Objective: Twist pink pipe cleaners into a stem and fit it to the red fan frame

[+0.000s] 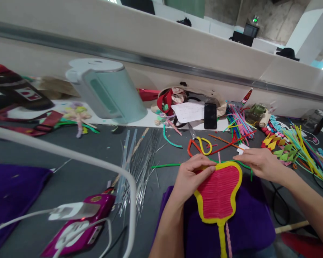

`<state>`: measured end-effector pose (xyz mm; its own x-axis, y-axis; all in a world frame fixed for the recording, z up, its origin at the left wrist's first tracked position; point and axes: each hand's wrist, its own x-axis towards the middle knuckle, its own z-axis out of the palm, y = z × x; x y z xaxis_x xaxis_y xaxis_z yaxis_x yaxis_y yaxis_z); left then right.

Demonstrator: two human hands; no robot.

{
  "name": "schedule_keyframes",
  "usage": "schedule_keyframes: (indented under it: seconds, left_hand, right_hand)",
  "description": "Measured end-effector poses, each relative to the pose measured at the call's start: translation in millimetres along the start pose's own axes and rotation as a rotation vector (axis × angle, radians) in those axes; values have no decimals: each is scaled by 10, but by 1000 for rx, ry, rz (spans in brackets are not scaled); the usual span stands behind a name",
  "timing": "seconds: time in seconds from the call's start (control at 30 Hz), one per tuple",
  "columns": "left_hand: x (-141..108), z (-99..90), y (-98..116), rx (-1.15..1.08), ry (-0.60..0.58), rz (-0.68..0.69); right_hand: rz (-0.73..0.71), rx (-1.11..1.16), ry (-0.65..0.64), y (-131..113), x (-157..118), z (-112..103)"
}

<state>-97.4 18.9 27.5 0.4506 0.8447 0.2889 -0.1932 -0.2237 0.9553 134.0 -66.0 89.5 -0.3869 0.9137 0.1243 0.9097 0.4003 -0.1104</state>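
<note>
My left hand (pixel 187 177) grips the upper left edge of a flat pipe-cleaner shape (pixel 218 191), its thumb on top. The shape has a ribbed red middle, a yellow border and a yellow stem pointing toward me. Along its top edge runs a green pipe cleaner (pixel 165 166), one end sticking out to the left. My right hand (pixel 263 165) pinches this green strand near the shape's upper right, where its free end bends down. A pink twisted strand (pixel 228 238) shows beside the stem. Purple cloth (pixel 253 225) lies underneath.
Scissors (pixel 200 146) with red and yellow handles lie beyond my hands, near a phone (pixel 210 116). Bundles of pipe cleaners (pixel 239 120) are at the right. A kettle (pixel 121 93), silvery wires (pixel 144 175) and a magenta device (pixel 82 225) stand left, with a white tube (pixel 70 152) crossing in front.
</note>
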Motion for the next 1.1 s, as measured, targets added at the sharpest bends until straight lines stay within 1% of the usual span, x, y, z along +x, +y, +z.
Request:
schedule_keyframes:
  seconds: [0.2,0.37,0.43,0.57,0.63,0.73,0.8,0.93,1.1]
  left_hand:
    - [-8,4,-10,79,-10,36]
    - [8,-2,-19,165,-56,63]
    - [18,-8,-23,220,-80,83]
    - [31,-15,-18,327,-87,138]
    - [36,-12,3,411,-117,150]
    - [51,9,63,572,-173,122]
    - [69,37,114,639,-202,95]
    - [121,97,201,703,-283,60]
    - [173,100,201,712,-310,12]
  right_hand:
    - [45,187,39,-63,42,80]
    - [181,215,36,-148,111,91]
    - [232,220,42,-176,125,80]
    - [329,278,72,-205,129,90]
    - [360,290,82,-209,127,110]
    - [368,277,85,-213,124,130]
    - [362,259,81,-222,124,127]
    - [359,206,68,-243,128,102]
    - [338,170,65,-237,120,110]
